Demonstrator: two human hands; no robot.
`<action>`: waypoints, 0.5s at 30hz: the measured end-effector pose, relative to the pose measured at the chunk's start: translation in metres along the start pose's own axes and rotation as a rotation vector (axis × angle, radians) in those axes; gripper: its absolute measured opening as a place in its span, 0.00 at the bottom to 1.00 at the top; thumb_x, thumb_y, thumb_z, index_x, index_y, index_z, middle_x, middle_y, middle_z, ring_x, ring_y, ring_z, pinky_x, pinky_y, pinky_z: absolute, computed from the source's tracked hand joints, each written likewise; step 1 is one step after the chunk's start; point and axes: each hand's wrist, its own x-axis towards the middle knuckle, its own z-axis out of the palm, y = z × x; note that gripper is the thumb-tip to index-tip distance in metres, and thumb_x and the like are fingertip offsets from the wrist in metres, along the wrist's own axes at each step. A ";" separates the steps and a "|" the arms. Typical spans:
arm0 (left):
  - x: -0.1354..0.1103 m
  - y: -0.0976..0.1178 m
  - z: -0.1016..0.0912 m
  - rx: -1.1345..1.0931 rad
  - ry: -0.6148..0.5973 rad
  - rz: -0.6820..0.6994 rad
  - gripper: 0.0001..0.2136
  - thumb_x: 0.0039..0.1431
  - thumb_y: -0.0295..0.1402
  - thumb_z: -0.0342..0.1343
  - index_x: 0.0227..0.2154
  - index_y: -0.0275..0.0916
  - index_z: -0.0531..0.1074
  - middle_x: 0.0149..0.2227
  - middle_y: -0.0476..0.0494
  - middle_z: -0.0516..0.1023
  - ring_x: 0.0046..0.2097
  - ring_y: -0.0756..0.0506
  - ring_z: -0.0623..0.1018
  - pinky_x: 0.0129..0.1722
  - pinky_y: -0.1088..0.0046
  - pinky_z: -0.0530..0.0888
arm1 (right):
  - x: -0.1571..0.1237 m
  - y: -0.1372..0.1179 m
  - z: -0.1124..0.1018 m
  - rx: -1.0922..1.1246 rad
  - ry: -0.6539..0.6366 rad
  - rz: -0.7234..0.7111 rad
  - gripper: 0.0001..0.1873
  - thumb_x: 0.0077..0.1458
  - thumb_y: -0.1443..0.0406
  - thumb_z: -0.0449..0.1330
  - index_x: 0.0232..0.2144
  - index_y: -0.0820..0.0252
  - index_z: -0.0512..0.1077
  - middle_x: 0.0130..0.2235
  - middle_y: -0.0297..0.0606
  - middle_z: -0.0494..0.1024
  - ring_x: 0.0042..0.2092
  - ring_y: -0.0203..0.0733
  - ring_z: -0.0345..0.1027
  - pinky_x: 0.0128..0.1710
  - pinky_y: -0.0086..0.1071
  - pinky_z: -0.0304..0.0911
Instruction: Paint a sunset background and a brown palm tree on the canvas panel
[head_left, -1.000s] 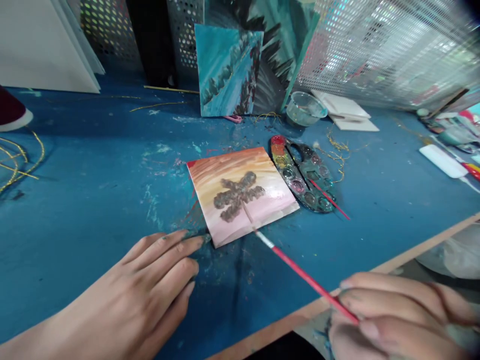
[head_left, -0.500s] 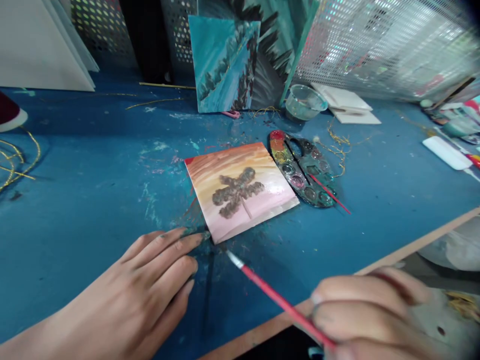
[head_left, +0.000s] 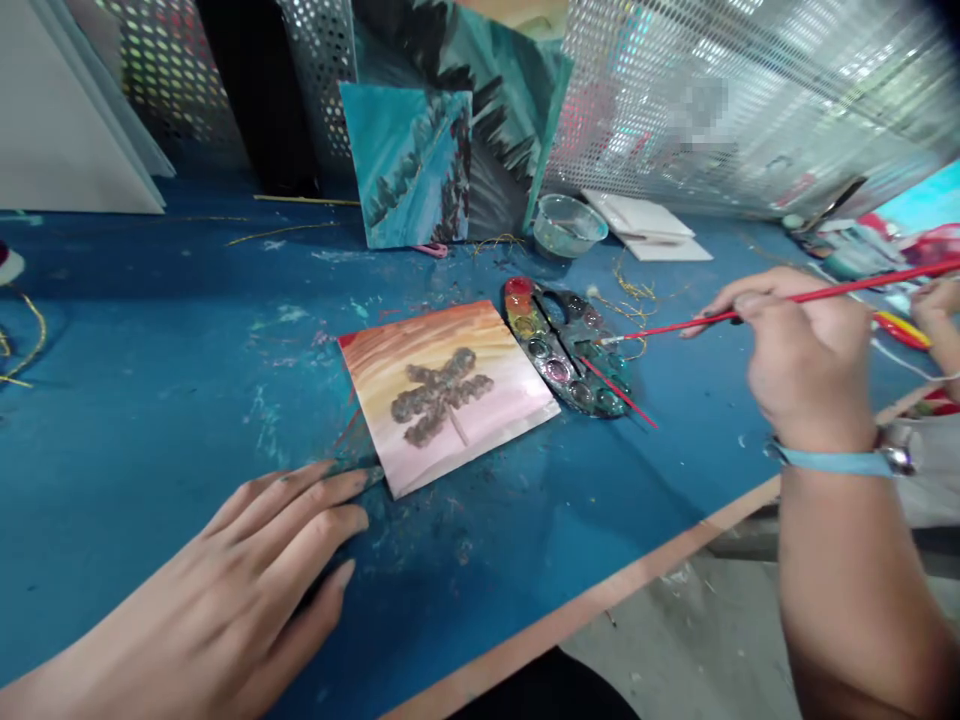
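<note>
A small square canvas with an orange-to-pink sky and a dark tree shape lies on the blue table. My left hand rests flat on the table, fingers spread, fingertips touching the canvas's near corner. My right hand is raised at the right, pinching a thin red paintbrush whose tip reaches over the paint palette. A second red brush lies across the palette.
Two teal paintings lean against a perforated metal screen. A clear water cup and white tiles sit behind the palette. Gold wire lies at the far left. Another person's hand shows at the right edge.
My right hand lifted the brush from below the canvas and swung it up and right, its tip now over the palette. The left hand stayed put; the view shifted slightly.
</note>
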 end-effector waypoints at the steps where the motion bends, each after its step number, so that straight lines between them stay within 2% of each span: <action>1: 0.000 0.000 0.000 0.002 0.000 -0.002 0.11 0.81 0.30 0.49 0.59 0.42 0.72 0.64 0.39 0.81 0.66 0.36 0.73 0.67 0.58 0.61 | 0.003 0.003 0.002 0.002 -0.051 0.004 0.13 0.61 0.63 0.58 0.30 0.59 0.81 0.30 0.41 0.82 0.36 0.40 0.74 0.41 0.39 0.66; 4: -0.001 0.000 0.001 0.007 -0.004 0.001 0.11 0.81 0.30 0.49 0.59 0.42 0.72 0.64 0.39 0.80 0.66 0.36 0.73 0.68 0.57 0.61 | 0.006 0.007 0.009 0.017 -0.142 0.024 0.13 0.65 0.67 0.58 0.31 0.59 0.80 0.30 0.40 0.81 0.36 0.38 0.76 0.43 0.37 0.68; 8: -0.002 -0.002 0.003 0.016 -0.004 0.016 0.12 0.81 0.30 0.49 0.60 0.42 0.72 0.63 0.39 0.80 0.66 0.37 0.73 0.68 0.57 0.61 | 0.014 0.016 0.015 0.026 -0.133 0.036 0.13 0.67 0.72 0.57 0.31 0.59 0.77 0.30 0.37 0.81 0.36 0.36 0.76 0.45 0.36 0.70; 12: -0.001 -0.001 0.002 0.022 0.001 0.020 0.12 0.81 0.31 0.49 0.60 0.43 0.72 0.64 0.40 0.80 0.65 0.37 0.74 0.67 0.57 0.62 | 0.020 0.022 0.013 0.022 -0.161 0.036 0.12 0.65 0.72 0.59 0.29 0.59 0.78 0.29 0.37 0.82 0.35 0.37 0.77 0.44 0.37 0.70; 13: -0.001 0.000 0.001 0.025 0.001 0.009 0.12 0.82 0.30 0.49 0.60 0.43 0.72 0.64 0.41 0.81 0.65 0.37 0.74 0.67 0.57 0.62 | 0.016 0.019 0.012 0.030 -0.150 0.019 0.12 0.65 0.71 0.59 0.29 0.59 0.79 0.29 0.38 0.82 0.36 0.38 0.78 0.44 0.37 0.70; 15: 0.001 0.002 -0.001 0.028 0.005 -0.007 0.12 0.82 0.30 0.48 0.59 0.43 0.72 0.63 0.40 0.82 0.65 0.37 0.75 0.66 0.57 0.63 | 0.001 0.004 0.007 0.010 -0.048 -0.056 0.13 0.65 0.70 0.58 0.30 0.59 0.80 0.31 0.39 0.83 0.38 0.40 0.78 0.45 0.39 0.70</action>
